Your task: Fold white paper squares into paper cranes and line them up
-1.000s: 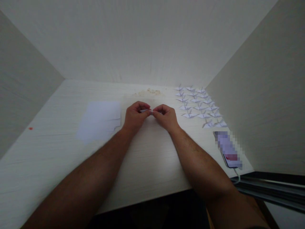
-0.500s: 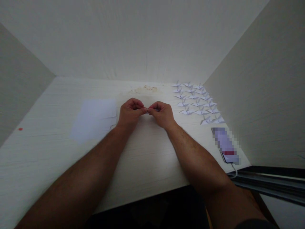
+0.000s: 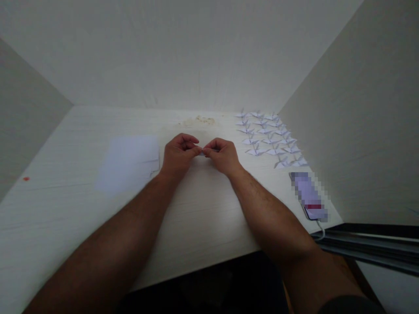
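My left hand (image 3: 179,152) and my right hand (image 3: 223,155) meet over the middle of the table, fingertips almost touching. Both pinch a small piece of folded white paper (image 3: 202,153), mostly hidden behind the thumbs and fingers. Its exact shape is too small to make out. Left of my left hand lies a stack of white paper sheets (image 3: 127,161), with the forearm passing over its near corner. Several white paper cranes (image 3: 270,138) stand in rows to the right of my right hand.
A phone (image 3: 307,195) with a white cable (image 3: 322,230) lies near the table's right edge. Walls close off the table at the back and both sides. Brownish marks (image 3: 205,120) show at the back, an orange spot (image 3: 26,179) at far left.
The view has shifted slightly. My left index finger has lifted a little away from the thumb; both hands otherwise stay in place, pinching the paper.
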A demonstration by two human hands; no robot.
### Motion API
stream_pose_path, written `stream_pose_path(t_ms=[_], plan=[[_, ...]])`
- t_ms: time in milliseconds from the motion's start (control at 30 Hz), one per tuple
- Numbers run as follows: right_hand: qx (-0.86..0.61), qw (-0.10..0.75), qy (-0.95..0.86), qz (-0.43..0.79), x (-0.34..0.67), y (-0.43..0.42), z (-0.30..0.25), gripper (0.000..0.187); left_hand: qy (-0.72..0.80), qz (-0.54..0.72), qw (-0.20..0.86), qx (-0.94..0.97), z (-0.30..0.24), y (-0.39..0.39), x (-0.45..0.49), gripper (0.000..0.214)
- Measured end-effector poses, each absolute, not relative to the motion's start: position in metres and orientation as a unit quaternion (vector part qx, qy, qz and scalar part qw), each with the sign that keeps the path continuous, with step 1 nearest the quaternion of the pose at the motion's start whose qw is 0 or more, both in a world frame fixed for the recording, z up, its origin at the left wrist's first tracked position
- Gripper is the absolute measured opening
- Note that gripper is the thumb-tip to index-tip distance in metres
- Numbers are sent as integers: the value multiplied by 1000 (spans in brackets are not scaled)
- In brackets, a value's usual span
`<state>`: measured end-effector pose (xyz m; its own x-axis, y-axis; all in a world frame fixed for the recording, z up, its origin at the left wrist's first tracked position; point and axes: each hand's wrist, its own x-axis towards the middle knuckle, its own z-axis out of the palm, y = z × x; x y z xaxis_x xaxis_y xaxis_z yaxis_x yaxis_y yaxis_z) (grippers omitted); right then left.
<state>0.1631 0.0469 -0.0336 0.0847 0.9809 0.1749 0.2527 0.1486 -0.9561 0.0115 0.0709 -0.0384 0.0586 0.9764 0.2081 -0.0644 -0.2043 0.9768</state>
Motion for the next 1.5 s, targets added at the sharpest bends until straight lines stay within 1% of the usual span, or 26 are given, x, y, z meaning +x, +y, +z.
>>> stream_pose_path(t_ms=[133, 200, 333, 400, 500, 700, 900, 1133, 1300, 1500], plan=[[-541, 506, -545, 393, 164, 51, -36, 18, 433, 545, 473, 540, -40, 73, 11, 24], [-532, 522, -517, 421, 165, 54, -38, 20, 430, 541, 479, 541, -38, 72, 12, 27], [-502, 575, -450, 463, 166, 57, -38, 23, 379, 548, 550, 504, -31, 69, 13, 36], [-499, 593, -414, 476, 166, 57, -37, 25, 365, 545, 573, 492, -30, 68, 13, 36], [-502, 596, -399, 483, 165, 56, -36, 26, 367, 529, 572, 507, -33, 69, 14, 30], [-522, 552, -478, 441, 164, 53, -38, 25, 391, 540, 562, 489, -33, 69, 15, 19], [-493, 580, -503, 409, 161, 51, -37, 20, 383, 550, 583, 459, -27, 66, 17, 19], [-509, 555, -544, 371, 159, 45, -34, 10, 394, 546, 581, 458, -33, 68, 16, 17], [-528, 549, -555, 335, 158, 42, -30, 10, 392, 543, 562, 485, -37, 69, 14, 16], [-522, 553, -558, 332, 158, 43, -32, 7, 386, 548, 549, 499, -39, 69, 13, 14]])
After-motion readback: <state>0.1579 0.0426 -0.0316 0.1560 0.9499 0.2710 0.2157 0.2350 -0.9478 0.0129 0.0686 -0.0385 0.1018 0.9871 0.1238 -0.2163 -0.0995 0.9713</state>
